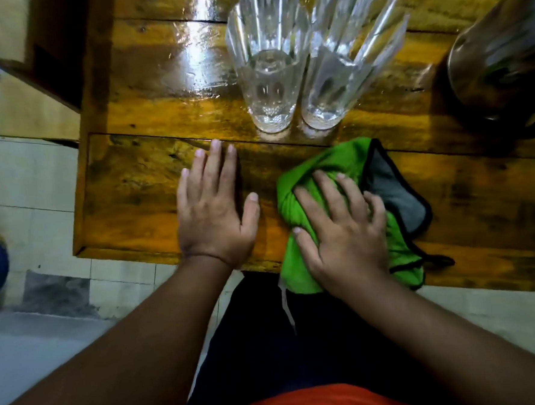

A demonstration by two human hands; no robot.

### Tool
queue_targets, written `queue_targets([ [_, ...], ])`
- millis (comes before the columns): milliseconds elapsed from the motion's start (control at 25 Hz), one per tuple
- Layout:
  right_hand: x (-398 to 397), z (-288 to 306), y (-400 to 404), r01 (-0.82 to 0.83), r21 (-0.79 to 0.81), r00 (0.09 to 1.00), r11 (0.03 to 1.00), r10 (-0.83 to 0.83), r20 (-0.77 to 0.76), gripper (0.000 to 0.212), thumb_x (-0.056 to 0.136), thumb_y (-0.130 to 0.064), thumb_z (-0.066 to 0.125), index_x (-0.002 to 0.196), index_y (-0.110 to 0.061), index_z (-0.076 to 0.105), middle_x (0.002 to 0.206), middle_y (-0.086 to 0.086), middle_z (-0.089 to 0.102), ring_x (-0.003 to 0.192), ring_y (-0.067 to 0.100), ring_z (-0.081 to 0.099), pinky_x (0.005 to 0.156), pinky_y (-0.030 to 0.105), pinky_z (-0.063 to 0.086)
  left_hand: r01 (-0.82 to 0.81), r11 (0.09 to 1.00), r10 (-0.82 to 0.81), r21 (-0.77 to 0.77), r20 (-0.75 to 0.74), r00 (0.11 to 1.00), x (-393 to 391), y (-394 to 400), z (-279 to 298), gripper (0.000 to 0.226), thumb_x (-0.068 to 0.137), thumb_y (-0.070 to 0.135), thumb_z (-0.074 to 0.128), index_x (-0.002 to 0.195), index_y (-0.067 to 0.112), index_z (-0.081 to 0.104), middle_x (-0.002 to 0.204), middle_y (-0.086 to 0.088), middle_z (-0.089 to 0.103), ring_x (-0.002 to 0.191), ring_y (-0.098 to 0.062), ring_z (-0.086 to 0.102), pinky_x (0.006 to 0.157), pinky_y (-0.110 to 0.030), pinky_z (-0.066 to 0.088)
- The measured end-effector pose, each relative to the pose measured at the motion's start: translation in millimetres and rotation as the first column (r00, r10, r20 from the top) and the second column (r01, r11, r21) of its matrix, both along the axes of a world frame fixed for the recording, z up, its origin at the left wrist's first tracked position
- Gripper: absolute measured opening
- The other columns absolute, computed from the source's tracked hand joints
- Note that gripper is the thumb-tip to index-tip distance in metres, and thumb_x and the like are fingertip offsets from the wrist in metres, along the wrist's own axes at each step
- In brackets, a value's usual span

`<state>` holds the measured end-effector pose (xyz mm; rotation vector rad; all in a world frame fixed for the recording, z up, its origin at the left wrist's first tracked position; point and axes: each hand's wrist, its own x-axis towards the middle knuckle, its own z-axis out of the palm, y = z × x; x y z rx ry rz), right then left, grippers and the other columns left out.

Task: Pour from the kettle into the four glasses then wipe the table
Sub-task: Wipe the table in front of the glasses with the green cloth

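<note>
Several tall clear faceted glasses stand bunched at the table's middle back; the two nearest (268,77) (331,82) hold some water. A shiny metal kettle (501,53) stands at the far right, partly cut off by the frame. A green cloth with a grey, black-edged side (345,163) lies bunched near the front edge of the wooden table (140,191). My right hand (343,229) presses down on the cloth with fingers spread. My left hand (213,212) lies flat and open on the bare wood to the cloth's left, holding nothing.
The varnished table top glistens wet behind my left hand, left of the glasses. A wooden bench or shelf (34,91) stands off the table's left edge. Pale tiled floor (39,185) lies below, and my legs sit under the front edge.
</note>
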<state>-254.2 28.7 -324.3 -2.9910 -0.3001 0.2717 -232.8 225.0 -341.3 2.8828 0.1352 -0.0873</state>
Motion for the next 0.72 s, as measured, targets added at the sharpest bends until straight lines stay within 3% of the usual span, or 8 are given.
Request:
queue_targets([
  [160,26,2,25,0.013,0.029,1.0,0.999,-0.013,0.003,0.059,0.09,-0.055,0.045,0.146,-0.036,0.043,0.159,0.001,0.039,0.144,0.03,0.032,0.111,0.053,0.024,0.006,1.0,-0.006,-0.001,0.003,1.0,2,-1,1,0.078,0.088,0.049,0.043,0.157,0.02,0.024,0.166,-0.004,0.019,0.153,-0.024,0.013,0.123,-0.045,0.007],
  [320,-3,2,-8,-0.104,0.007,0.994,0.995,0.104,0.016,0.061,0.09,-0.054,0.05,0.148,-0.036,0.042,0.159,0.001,0.039,0.145,0.029,0.035,0.113,0.052,0.027,0.003,1.0,-0.003,-0.004,0.011,1.0,0,-1,-1,0.078,0.087,0.048,0.044,0.157,0.02,0.024,0.166,-0.004,0.02,0.153,-0.025,0.014,0.122,-0.045,0.006],
  [440,-19,5,-23,-0.104,-0.008,0.994,0.995,0.104,0.015,0.059,0.09,-0.052,0.052,0.146,-0.036,0.045,0.158,0.002,0.042,0.144,0.029,0.037,0.112,0.053,0.028,-0.002,1.0,0.002,-0.014,0.02,1.0,1,-2,1,0.077,0.087,0.048,0.045,0.157,0.02,0.025,0.166,-0.005,0.021,0.153,-0.025,0.015,0.122,-0.046,0.008],
  [600,28,4,21,-0.041,0.031,0.999,0.999,0.042,-0.007,0.058,0.091,-0.055,0.045,0.147,-0.038,0.043,0.159,-0.001,0.04,0.145,0.028,0.034,0.112,0.05,0.024,0.007,1.0,-0.007,-0.003,0.022,1.0,2,1,0,0.077,0.087,0.048,0.045,0.156,0.018,0.028,0.165,-0.005,0.023,0.153,-0.026,0.017,0.122,-0.047,0.011],
  [720,14,3,-4,-0.071,0.039,0.997,0.997,0.071,-0.002,0.06,0.091,-0.054,0.048,0.149,-0.037,0.041,0.159,-0.001,0.039,0.145,0.027,0.035,0.113,0.049,0.025,0.01,1.0,-0.01,0.001,0.024,1.0,1,-2,2,0.077,0.088,0.048,0.045,0.156,0.018,0.027,0.165,-0.005,0.023,0.153,-0.026,0.016,0.122,-0.049,0.012],
])
